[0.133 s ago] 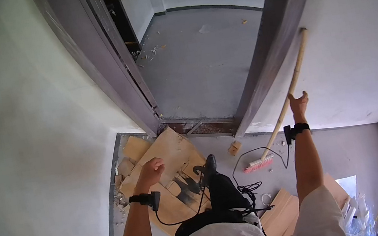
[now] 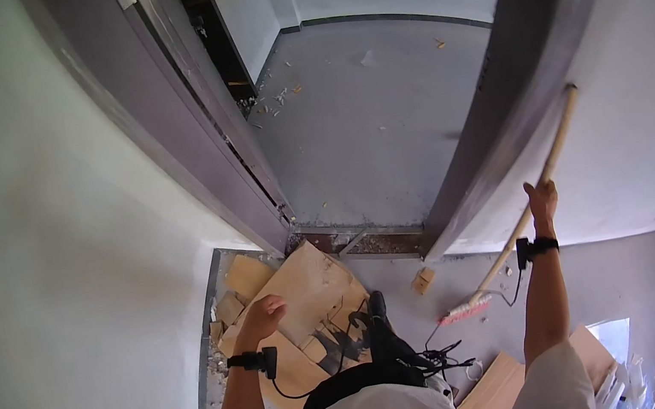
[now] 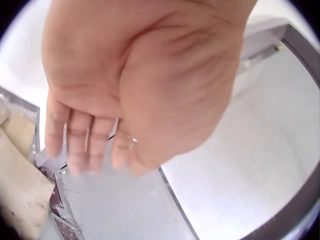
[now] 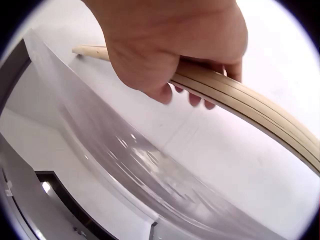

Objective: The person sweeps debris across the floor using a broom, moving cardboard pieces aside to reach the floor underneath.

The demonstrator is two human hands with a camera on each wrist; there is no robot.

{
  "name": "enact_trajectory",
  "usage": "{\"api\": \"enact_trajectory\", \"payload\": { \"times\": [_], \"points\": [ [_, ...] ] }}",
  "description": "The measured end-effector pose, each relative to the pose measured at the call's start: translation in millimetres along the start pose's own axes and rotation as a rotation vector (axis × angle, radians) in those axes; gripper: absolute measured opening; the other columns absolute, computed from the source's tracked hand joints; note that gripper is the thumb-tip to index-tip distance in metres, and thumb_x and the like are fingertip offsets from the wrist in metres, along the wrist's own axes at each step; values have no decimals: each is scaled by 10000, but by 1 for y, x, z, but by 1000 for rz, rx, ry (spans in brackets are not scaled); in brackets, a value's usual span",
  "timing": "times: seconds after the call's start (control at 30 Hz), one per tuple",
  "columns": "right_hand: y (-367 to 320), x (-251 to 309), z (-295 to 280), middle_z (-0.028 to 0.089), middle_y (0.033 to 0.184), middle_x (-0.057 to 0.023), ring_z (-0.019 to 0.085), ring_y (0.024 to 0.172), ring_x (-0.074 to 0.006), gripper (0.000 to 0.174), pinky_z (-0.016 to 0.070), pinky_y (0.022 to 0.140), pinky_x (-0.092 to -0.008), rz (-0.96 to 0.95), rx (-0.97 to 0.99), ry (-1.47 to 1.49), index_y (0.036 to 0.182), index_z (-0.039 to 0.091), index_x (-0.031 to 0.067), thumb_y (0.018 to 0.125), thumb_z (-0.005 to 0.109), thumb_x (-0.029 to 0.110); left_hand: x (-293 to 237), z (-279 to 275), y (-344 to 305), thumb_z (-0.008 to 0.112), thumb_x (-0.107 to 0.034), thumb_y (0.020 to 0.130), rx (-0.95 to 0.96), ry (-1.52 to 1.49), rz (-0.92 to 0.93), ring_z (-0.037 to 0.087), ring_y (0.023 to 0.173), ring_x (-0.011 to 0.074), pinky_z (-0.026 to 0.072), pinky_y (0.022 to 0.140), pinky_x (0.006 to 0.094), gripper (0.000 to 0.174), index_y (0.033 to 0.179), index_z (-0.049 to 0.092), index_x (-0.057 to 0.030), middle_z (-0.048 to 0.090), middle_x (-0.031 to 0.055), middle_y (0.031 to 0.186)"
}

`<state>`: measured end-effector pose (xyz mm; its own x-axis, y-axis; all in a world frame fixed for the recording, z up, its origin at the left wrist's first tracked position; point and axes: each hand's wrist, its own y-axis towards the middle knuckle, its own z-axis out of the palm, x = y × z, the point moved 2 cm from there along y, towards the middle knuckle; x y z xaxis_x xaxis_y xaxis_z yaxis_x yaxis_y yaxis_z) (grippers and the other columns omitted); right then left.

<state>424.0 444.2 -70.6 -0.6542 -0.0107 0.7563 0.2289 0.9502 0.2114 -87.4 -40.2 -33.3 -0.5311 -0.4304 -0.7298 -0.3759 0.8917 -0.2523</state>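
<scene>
A broom with a long pale wooden handle (image 2: 557, 144) leans at a slant along the right wall, its red-and-white brush head (image 2: 465, 310) on the floor. My right hand (image 2: 544, 204) grips the handle along its upper half. In the right wrist view the fingers of that right hand (image 4: 175, 45) wrap round the handle (image 4: 250, 102), and its tip sticks out beyond the thumb side. My left hand (image 2: 260, 320) hangs over the cardboard on the left, holding nothing. The left wrist view shows its palm (image 3: 140, 85) with loosely bent fingers.
A doorway with a grey frame (image 2: 491, 95) stands ahead, debris on its sill (image 2: 368, 241). Flattened cardboard (image 2: 318, 280) covers the floor at left. A small brown block (image 2: 423, 279) lies near the broom. Black cables (image 2: 440, 356) trail by my foot; plastic bags (image 2: 635, 387) lie lower right.
My right hand's raised fingers have come down round the broom handle. Handle and brush head sit lower and further right in the head view, which has itself shifted. The left hand stays free.
</scene>
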Motion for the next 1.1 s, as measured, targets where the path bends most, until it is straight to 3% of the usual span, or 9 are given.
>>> {"api": "enact_trajectory", "payload": {
  "times": [0.07, 0.13, 0.17, 0.33, 0.53, 0.57, 0.6, 0.73, 1.1],
  "points": [
    [122, 74, 7, 581, 718, -127, 560, 666, -204, 348, 444, 602, -339, -56, -63, 180, 852, 560, -24, 735, 703, 272, -31, -14, 143, 621, -144, 804, -147, -79, 90, 642, 771, 224, 496, 659, 308, 187, 950, 608, -28, 654, 99, 869],
    [109, 67, 7, 527, 561, -64, 499, 490, -146, 252, 387, 450, -306, 23, -55, 168, 711, 529, 10, 792, 654, 214, -32, -43, 167, 618, -126, 808, -226, -431, -426, 633, 768, 170, 486, 647, 262, 175, 945, 610, -17, 651, 72, 874],
    [107, 78, 1, 496, 521, -45, 465, 440, -126, 253, 354, 406, -296, 12, -51, 102, 666, 502, 24, 817, 629, 183, -33, -46, 192, 618, -126, 808, -212, -446, -431, 633, 768, 170, 486, 647, 262, 175, 945, 610, -17, 651, 72, 874],
    [9, 154, -40, 479, 518, -19, 432, 439, -81, 202, 375, 434, -243, -54, 221, 543, 657, 447, 51, 826, 554, 75, -64, -86, 282, 594, -152, 837, -264, -441, -207, 619, 784, 142, 475, 651, 239, 186, 942, 602, 1, 642, 74, 896],
    [39, 261, -8, 496, 452, -50, 453, 355, -107, 200, 364, 365, -234, -12, 571, 619, 569, 449, 40, 711, 573, 108, -102, -62, 451, 602, -236, 850, -47, -405, 63, 611, 801, 149, 476, 709, 267, 267, 960, 584, 7, 633, 70, 870],
    [45, 279, 8, 490, 450, -53, 444, 352, -108, 204, 357, 364, -226, 31, 559, 687, 568, 445, 39, 713, 568, 112, -122, -64, 478, 606, -227, 846, 44, -444, 65, 608, 811, 143, 474, 732, 263, 265, 964, 586, 10, 636, 82, 866],
    [50, 266, 22, 453, 543, -62, 403, 406, -123, 145, 347, 375, -260, -12, 696, 801, 819, 477, 17, 757, 598, 64, -126, -59, 507, 607, -215, 843, 99, -498, 104, 621, 826, 159, 484, 738, 271, 267, 969, 585, 19, 645, 101, 875],
    [80, 303, 110, 456, 536, -59, 413, 399, -127, 193, 346, 369, -260, 132, 504, 798, 793, 478, 15, 759, 629, 130, -143, -71, 619, 616, -208, 826, 162, -400, 129, 639, 838, 195, 498, 742, 289, 262, 976, 587, 5, 653, 123, 880],
    [279, 495, 347, 428, 464, -32, 383, 373, -100, 391, 288, 349, -240, -70, 603, 877, 631, 422, 41, 792, 651, 314, -233, -185, 868, 598, -253, 809, 224, -34, 285, 617, 877, 301, 484, 756, 364, 282, 988, 591, -35, 640, 150, 931]
  ]
}}
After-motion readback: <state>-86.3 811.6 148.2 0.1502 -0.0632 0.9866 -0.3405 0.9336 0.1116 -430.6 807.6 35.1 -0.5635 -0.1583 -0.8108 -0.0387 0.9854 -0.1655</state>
